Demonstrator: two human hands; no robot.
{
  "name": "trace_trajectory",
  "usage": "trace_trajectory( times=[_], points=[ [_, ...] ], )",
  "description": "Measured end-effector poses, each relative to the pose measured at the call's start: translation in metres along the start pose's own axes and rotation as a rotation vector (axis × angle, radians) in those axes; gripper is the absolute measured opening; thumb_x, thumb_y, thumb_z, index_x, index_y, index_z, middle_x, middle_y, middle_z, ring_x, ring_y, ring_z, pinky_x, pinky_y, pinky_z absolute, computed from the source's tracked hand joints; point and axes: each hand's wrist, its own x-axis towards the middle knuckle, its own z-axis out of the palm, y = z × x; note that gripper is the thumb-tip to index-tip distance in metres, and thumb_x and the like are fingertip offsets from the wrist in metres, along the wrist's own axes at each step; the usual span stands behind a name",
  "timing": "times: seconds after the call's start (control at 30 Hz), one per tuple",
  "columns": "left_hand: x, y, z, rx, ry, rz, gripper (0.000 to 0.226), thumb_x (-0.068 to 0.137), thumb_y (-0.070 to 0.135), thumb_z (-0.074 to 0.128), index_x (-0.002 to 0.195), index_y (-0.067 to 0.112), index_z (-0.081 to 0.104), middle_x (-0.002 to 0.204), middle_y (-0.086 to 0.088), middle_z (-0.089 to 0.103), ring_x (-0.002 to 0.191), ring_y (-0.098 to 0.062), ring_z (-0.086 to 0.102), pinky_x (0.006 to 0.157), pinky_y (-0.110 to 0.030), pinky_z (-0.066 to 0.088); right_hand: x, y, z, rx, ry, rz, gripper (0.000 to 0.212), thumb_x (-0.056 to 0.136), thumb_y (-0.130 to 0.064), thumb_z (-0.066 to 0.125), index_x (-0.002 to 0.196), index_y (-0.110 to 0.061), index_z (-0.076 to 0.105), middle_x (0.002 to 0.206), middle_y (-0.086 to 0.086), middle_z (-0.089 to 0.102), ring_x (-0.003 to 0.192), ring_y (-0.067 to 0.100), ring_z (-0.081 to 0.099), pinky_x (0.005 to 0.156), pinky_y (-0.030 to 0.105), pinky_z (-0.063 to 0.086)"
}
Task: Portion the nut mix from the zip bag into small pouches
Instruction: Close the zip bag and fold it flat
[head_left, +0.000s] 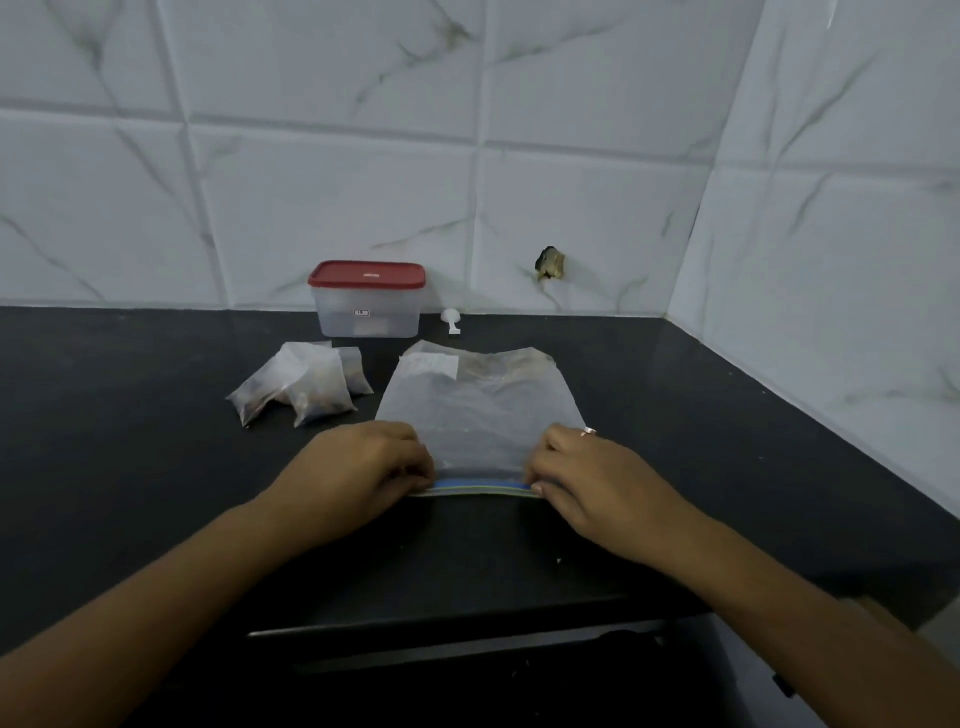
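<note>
Black matte countertop (130, 467), backed by glossy white tiles (332, 197) with grey marble veining; corner of a kitchen.

Head view, the only one.
- Zip bag (478, 405): lies flat on the counter, mouth toward the person. Thin, cloudy, limp film, and it looks almost empty. A faint brownish haze shows near its far end.
- Zip strip (480, 487): blue with a pale edge, slightly bowed between the hands.
- Left hand (363, 467): fingers curled, pinching the left end of the strip.
- Right hand (587, 478): thumb and fingers pinching the right end. A ring is on one finger.
- Small pouches (306, 389): a loose cluster left of the bag and near it. They are soft clear film, plump, with brown contents inside. Judged filled, so portioning seems far along.
- Clear box (366, 312) with red lid (366, 274) stands at the wall behind the pouches. A small white plastic piece (452, 319) sits just right of it.

Step in hand, as a judgement: working the zip. I cannot tell whether this is opening or sealing.
- To seal: press out the air, then run the pinch along the whole track.
- To open: pull the two lips apart evenly and keep the bag flat so that crumbs stay in.
</note>
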Motion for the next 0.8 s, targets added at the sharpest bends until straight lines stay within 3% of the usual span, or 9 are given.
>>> trace_trajectory(
  times=[0.1,0.33,0.43,0.5,0.6,0.73,0.8],
  points=[
    [-0.003,-0.002,0.0,0.03,-0.008,0.063,0.029,0.094,0.059,0.052,0.103,0.04,0.072,0.104,0.023,0.062,0.096,0.003,0.056,0.077,-0.022,0.052,0.002,0.002,-0.004,-0.015,-0.047,-0.03,0.035,0.1,-0.053,0.045,0.102,-0.028,0.07,0.101,-0.009,0.058,0.093,0.014,0.057,0.082,0.033,0.048],
    [0.011,-0.003,-0.004,-0.017,-0.064,-0.022,0.01,0.098,0.043,0.061,0.107,0.041,0.064,0.093,0.024,0.064,0.086,0.005,0.059,0.081,-0.026,0.053,0.005,0.003,-0.004,0.015,0.001,-0.008,0.01,0.103,-0.031,0.047,0.104,-0.028,0.056,0.093,-0.01,0.062,0.085,0.012,0.055,0.079,0.036,0.05],
    [0.014,-0.004,-0.001,0.046,-0.062,0.011,0.011,0.098,0.043,0.057,0.108,0.042,0.063,0.099,0.023,0.063,0.091,0.003,0.058,0.083,-0.027,0.053,0.008,0.005,-0.001,-0.036,-0.029,-0.017,0.027,0.1,-0.033,0.035,0.102,-0.027,0.061,0.097,-0.009,0.061,0.088,0.014,0.055,0.081,0.038,0.051],
    [0.013,-0.006,0.001,0.094,-0.068,0.035,0.025,0.099,0.05,0.046,0.111,0.041,0.066,0.111,0.021,0.062,0.102,0.001,0.058,0.086,-0.03,0.055,0.008,0.006,0.0,-0.043,-0.038,-0.022,0.038,0.1,-0.037,0.03,0.105,-0.027,0.067,0.102,-0.008,0.06,0.092,0.014,0.056,0.082,0.038,0.051],
    [0.01,-0.008,0.0,0.095,-0.067,0.068,0.045,0.095,0.063,0.033,0.111,0.041,0.069,0.113,0.022,0.06,0.105,0.001,0.055,0.084,-0.028,0.055,0.008,0.008,-0.003,-0.014,-0.064,-0.032,0.041,0.101,-0.05,0.035,0.108,-0.029,0.069,0.104,-0.011,0.06,0.095,0.01,0.057,0.085,0.033,0.05],
    [0.01,-0.007,-0.003,0.047,-0.071,0.034,0.042,0.094,0.06,0.036,0.109,0.04,0.07,0.107,0.021,0.064,0.1,0.002,0.058,0.085,-0.03,0.055,0.007,0.012,0.001,-0.008,-0.003,-0.069,0.027,0.104,-0.036,0.042,0.107,-0.027,0.067,0.102,-0.011,0.066,0.093,0.011,0.058,0.085,0.031,0.05],
    [0.014,-0.008,-0.004,0.0,-0.078,0.015,0.03,0.096,0.053,0.044,0.106,0.04,0.069,0.101,0.021,0.066,0.094,0.002,0.06,0.085,-0.03,0.055,0.008,0.012,0.001,0.034,0.0,-0.044,0.019,0.105,-0.031,0.045,0.108,-0.03,0.063,0.102,-0.013,0.066,0.092,0.007,0.056,0.085,0.028,0.046]
  ],
)
